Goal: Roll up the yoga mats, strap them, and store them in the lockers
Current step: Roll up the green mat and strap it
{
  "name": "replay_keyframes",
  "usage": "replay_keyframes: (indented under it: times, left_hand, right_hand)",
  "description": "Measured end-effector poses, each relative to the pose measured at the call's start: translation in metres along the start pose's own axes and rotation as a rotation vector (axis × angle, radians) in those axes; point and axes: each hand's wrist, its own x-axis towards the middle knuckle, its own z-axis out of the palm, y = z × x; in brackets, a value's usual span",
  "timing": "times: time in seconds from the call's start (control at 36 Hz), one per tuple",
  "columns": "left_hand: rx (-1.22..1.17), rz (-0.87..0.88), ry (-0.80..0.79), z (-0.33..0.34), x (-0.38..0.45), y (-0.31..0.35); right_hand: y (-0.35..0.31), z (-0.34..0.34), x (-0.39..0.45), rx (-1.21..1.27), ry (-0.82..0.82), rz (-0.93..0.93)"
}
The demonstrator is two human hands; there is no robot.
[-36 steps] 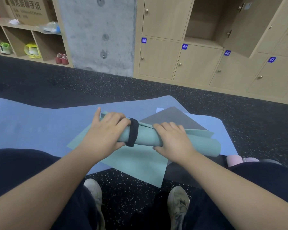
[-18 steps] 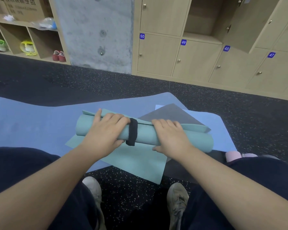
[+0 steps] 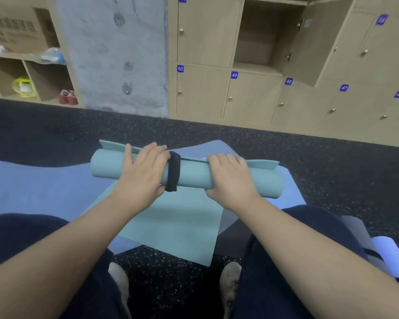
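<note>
Head view: teal yoga mat (image 3: 194,176), mostly rolled, lies crosswise on the blue mat (image 3: 32,187) over the dark floor, its loose end spread flat toward the person. Black strap (image 3: 173,174) wraps the roll near its middle. Left hand (image 3: 143,173) curls over the roll just left of the strap; right hand (image 3: 230,178) grips it to the right. Wooden lockers (image 3: 251,97) behind, one open locker (image 3: 258,42).

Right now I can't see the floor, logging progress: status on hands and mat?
Left hand and right hand grip teal mat roll. Black strap around middle. Tail unrolled. Locker open, path clear.
</note>
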Motion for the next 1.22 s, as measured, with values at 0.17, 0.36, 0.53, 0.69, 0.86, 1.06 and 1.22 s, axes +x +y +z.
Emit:
replay_keyframes:
  times: [0.17, 0.36, 0.53, 0.69, 0.86, 1.06, 1.22]
  left_hand:
    - [0.029, 0.033, 0.147, -0.023, 0.044, 0.020]
    - [0.010, 0.194, 0.264, -0.040, 0.090, 0.075]
    - [-0.050, 0.287, 0.276, -0.031, 0.113, 0.135]
    - [-0.151, 0.347, 0.272, -0.013, 0.119, 0.200]
    - [-0.207, 0.373, 0.165, 0.009, 0.113, 0.259]
    - [-0.222, 0.389, -0.018, 0.046, 0.083, 0.315]
    - [-0.281, 0.430, -0.115, 0.079, 0.060, 0.337]
  right_hand:
    - [0.030, -0.030, -0.002, -0.056, 0.259, 0.026]
    - [0.079, -0.055, -0.037, -0.110, 0.310, 0.154]
    - [0.125, -0.063, -0.081, -0.173, 0.284, 0.257]
    - [0.163, -0.059, -0.132, -0.229, 0.305, 0.351]
    - [0.190, -0.038, -0.185, -0.250, 0.247, 0.439]
    - [0.211, -0.003, -0.241, -0.198, 0.166, 0.522]
    - [0.222, 0.035, -0.287, -0.132, 0.044, 0.692]
